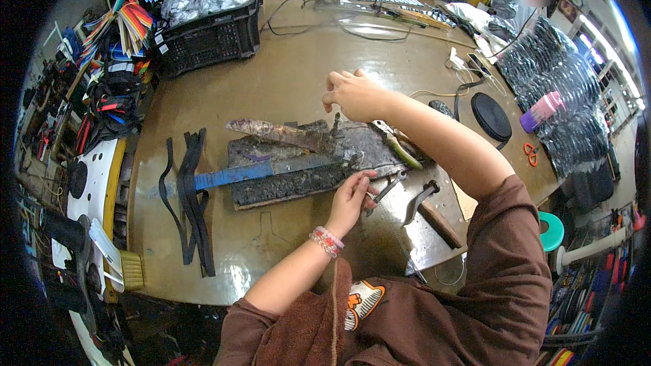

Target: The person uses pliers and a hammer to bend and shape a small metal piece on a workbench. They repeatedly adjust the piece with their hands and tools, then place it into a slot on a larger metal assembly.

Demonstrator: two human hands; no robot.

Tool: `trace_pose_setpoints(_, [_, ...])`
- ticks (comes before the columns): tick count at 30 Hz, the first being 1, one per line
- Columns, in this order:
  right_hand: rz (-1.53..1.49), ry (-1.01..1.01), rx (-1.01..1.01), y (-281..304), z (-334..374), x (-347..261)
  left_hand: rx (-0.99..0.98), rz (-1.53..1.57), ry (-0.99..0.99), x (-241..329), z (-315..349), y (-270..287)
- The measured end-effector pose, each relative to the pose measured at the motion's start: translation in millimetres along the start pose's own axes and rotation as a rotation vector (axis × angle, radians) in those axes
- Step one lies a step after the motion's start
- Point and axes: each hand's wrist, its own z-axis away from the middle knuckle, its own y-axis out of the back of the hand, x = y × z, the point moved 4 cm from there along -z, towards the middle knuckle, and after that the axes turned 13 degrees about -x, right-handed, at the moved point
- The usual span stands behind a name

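My right hand [356, 97] is raised over the work board, fingers bent downward and apart, with nothing visible in them. Beneath it a dark upright metal peg [336, 122] stands on a worn hand-press-like fixture, wrapped in old tape. A blue-taped bar [264, 171] runs from the fixture to the left, across a black, rough-edged board [285, 190]. My left hand [350, 200] is at the board's near right edge, fingers curled together; what they hold is too small to make out. Beside it lie a wrench [390, 188] and green-handled pliers [403, 152].
A hammer [439, 224] lies right of my left hand. Black webbing strips [193, 196] lie at left, a black webbing roll [490, 116] and orange scissors [531, 154] at right. A black crate [203, 47] stands at the far left. Two people [529, 0] sit across the table.
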Motion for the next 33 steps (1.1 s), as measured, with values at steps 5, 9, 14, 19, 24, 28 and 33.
trace_pose_setpoints(5, [-0.346, -0.352, 0.098, -8.0, 33.1, 34.4, 0.014, 0.01, -0.005, -0.6, 0.6, 0.2])
trace_pose_setpoints(9, [-0.324, -0.335, -0.089, -40.2, 82.2, 26.8, 0.017, 0.046, 0.019, -2.6, -0.4, 0.6])
trace_pose_setpoints(14, [-0.461, -0.163, 0.188, -41.3, 91.5, 14.9, 0.037, 0.068, 0.055, -4.2, -1.9, -0.1])
trace_pose_setpoints(19, [-0.334, -0.039, 0.29, -27.3, 55.1, -1.2, 0.051, 0.051, 0.036, -5.6, 0.7, 2.9])
trace_pose_setpoints(24, [-0.111, -0.03, 0.251, -16.2, 32.2, -7.7, 0.054, 0.017, 0.05, -0.6, 4.4, 3.5])
trace_pose_setpoints(28, [-0.688, -0.353, 0.356, -19.8, 73.9, -2.0, 0.074, -0.3, 0.309, 31.7, 18.2, 3.1])
trace_pose_setpoints(33, [-1.001, -0.304, -0.085, -86.8, 157.0, -76.3, 0.34, -1.066, -0.055, 128.3, 17.2, 31.1])
